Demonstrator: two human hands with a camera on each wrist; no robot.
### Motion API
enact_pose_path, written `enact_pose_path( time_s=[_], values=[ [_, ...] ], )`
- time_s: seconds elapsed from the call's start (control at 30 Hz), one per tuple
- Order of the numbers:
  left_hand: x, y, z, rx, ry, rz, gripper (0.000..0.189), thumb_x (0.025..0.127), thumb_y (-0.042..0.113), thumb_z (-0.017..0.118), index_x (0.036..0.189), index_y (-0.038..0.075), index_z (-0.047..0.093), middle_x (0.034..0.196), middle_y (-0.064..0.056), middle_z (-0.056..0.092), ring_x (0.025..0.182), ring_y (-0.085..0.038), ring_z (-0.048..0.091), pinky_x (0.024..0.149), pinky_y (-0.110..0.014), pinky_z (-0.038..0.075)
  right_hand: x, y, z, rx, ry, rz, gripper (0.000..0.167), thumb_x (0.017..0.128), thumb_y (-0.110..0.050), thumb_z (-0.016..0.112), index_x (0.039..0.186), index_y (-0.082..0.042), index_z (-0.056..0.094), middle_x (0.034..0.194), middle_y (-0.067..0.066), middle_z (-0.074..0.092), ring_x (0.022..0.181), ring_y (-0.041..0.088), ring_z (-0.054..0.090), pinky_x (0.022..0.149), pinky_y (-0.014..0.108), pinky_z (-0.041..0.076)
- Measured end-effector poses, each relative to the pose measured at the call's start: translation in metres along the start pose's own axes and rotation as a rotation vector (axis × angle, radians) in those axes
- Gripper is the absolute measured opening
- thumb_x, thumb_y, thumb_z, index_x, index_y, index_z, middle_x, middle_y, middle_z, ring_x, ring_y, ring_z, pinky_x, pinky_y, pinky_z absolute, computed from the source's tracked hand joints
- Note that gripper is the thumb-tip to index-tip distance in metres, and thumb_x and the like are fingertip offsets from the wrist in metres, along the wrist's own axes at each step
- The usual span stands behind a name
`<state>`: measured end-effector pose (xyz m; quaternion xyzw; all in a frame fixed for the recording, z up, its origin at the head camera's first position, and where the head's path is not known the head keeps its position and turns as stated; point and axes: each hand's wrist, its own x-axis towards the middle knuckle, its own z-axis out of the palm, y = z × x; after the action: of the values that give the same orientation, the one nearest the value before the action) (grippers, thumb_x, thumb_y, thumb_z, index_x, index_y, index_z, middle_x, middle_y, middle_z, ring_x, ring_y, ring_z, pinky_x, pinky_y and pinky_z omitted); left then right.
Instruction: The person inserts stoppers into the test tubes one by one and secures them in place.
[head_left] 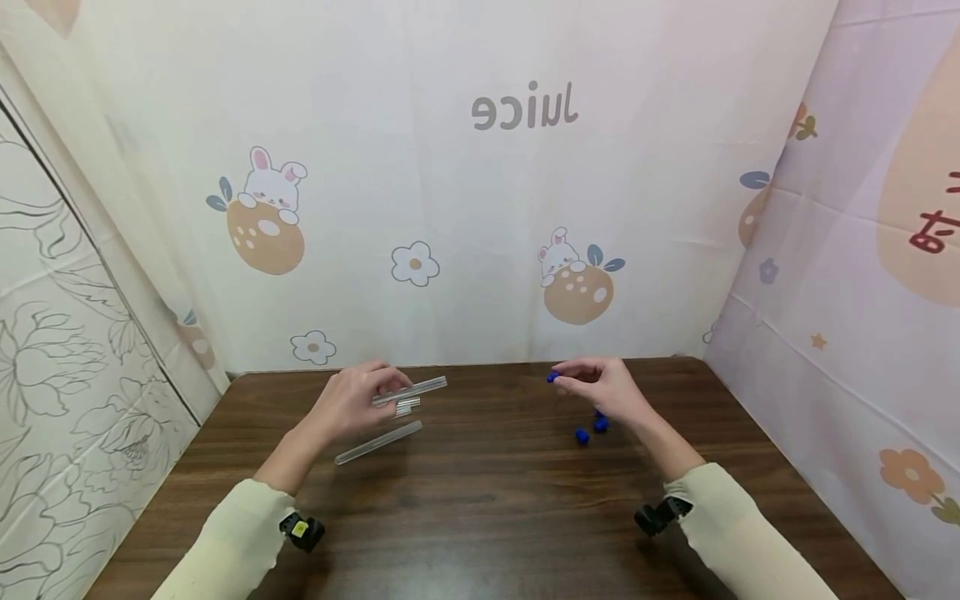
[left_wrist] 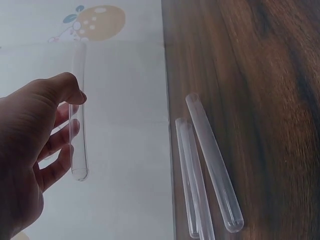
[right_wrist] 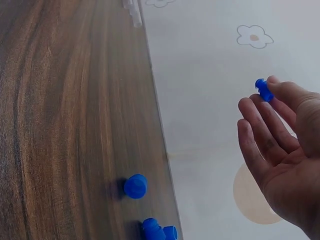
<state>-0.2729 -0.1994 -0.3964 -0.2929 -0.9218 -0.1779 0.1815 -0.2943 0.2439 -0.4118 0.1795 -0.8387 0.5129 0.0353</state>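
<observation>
- Head view, and both hands are busy above the surface [head_left: 465,508]: the left hand [head_left: 352,398] grips a clear tube [head_left: 423,387], thumb and fingers closed in around it, the tube tilted up to the right.
- Below that hand, more clear tubes [head_left: 408,404] peek out, partly hidden, and a separate tube [head_left: 378,442] lies slanted, nearer the camera.
- Across to the right hand [head_left: 606,390], pinching a small blue stopper [head_left: 553,377] at its fingertips, well apart from the held tube.
- Loose blue stoppers [head_left: 582,436] sit on the surface beneath the right wrist; behind it all hangs a pale curtain [head_left: 480,183] with rabbits and mirrored lettering.
- Left wrist view: there's the gripped tube, thumb on one side, fingers behind, rounded end pointing down; three tubes lie on the wood, two side by side and one just beside them.
- Right wrist view: thumb and forefinger hold the stopper, the other fingers spread loosely; three stoppers rest below, two close together, one near them.
</observation>
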Motion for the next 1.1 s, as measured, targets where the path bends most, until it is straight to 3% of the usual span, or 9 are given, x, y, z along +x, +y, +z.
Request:
enact_pose_path(
  time_s=[0.27, 0.53, 0.77, 1.1],
  values=[
    [0.0, 0.004, 0.001, -0.006, 0.016, 0.036, 0.025, 0.087, 0.009, 0.088, 0.11, 0.017, 0.083, 0.095, 0.003, 0.073, 0.082, -0.019, 0.07, 0.067, -0.022, 0.048, -0.002, 0.001, 0.001, 0.021, -0.007, -0.011, 0.023, 0.105, -0.007, 0.078, 0.124, 0.005, 0.08, 0.11, 0.023, 0.086, 0.088, 0.003, 0.081, 0.081, 0.021, 0.065],
    [-0.001, 0.003, 0.005, -0.009, -0.001, 0.015, 0.026, 0.087, 0.008, 0.089, 0.11, 0.018, 0.084, 0.096, 0.003, 0.075, 0.083, -0.013, 0.069, 0.068, -0.023, 0.05, -0.003, 0.001, 0.004, 0.007, -0.012, -0.001, 0.023, 0.104, -0.006, 0.079, 0.125, 0.004, 0.081, 0.114, 0.026, 0.085, 0.089, 0.003, 0.082, 0.081, 0.021, 0.065],
    [-0.003, 0.003, 0.008, -0.031, -0.011, -0.015, 0.023, 0.088, 0.012, 0.089, 0.108, 0.022, 0.084, 0.097, 0.005, 0.076, 0.084, -0.01, 0.069, 0.069, -0.024, 0.051, -0.006, 0.0, 0.005, 0.037, -0.021, 0.006, 0.024, 0.105, -0.008, 0.078, 0.126, 0.004, 0.08, 0.119, 0.035, 0.081, 0.098, 0.024, 0.086, 0.086, 0.023, 0.066],
    [-0.002, 0.007, 0.01, -0.047, 0.008, -0.004, 0.024, 0.089, 0.011, 0.086, 0.11, 0.022, 0.084, 0.099, 0.003, 0.078, 0.085, -0.011, 0.07, 0.07, -0.025, 0.053, -0.008, -0.001, 0.008, 0.034, -0.02, -0.014, 0.024, 0.103, -0.008, 0.081, 0.124, 0.003, 0.081, 0.112, 0.027, 0.084, 0.089, 0.004, 0.081, 0.083, 0.022, 0.065]
  ],
)
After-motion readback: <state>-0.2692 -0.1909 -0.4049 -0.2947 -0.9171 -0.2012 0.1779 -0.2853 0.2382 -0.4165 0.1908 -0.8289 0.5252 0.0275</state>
